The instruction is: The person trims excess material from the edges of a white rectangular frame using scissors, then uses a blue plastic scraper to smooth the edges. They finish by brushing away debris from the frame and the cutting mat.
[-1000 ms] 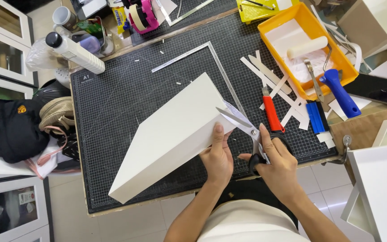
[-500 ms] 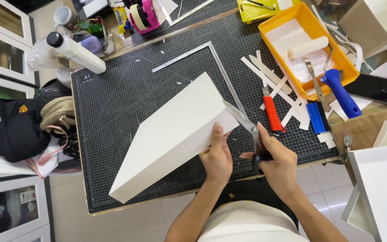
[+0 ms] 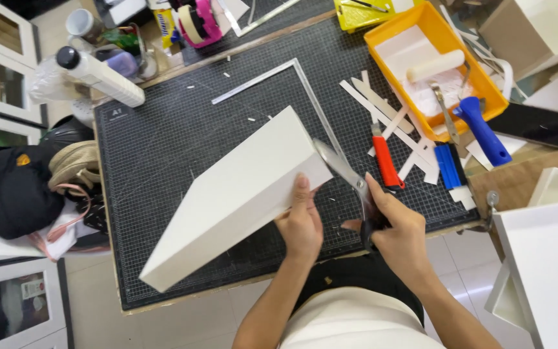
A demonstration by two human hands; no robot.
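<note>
A long white box-shaped block (image 3: 234,197) lies slanted across a dark gridded cutting mat (image 3: 163,129). My left hand (image 3: 301,223) presses on the block's near right end, fingers over its top edge. My right hand (image 3: 398,226) grips the black handles of a pair of scissors (image 3: 343,171). The steel blades point up-left and are shut against the block's right corner.
A metal L-square (image 3: 292,81) lies on the mat beyond the block. White strips, a red-handled knife (image 3: 385,158) and a blue scraper (image 3: 450,165) sit to the right. An orange tray (image 3: 382,39) holds a blue-handled paint roller (image 3: 479,126). A white tube (image 3: 101,77) and a pink tape dispenser (image 3: 198,22) stand at the back.
The scissor blades were apart at the block's corner and have come together. My right hand shifted slightly toward the block. My left hand stayed in place.
</note>
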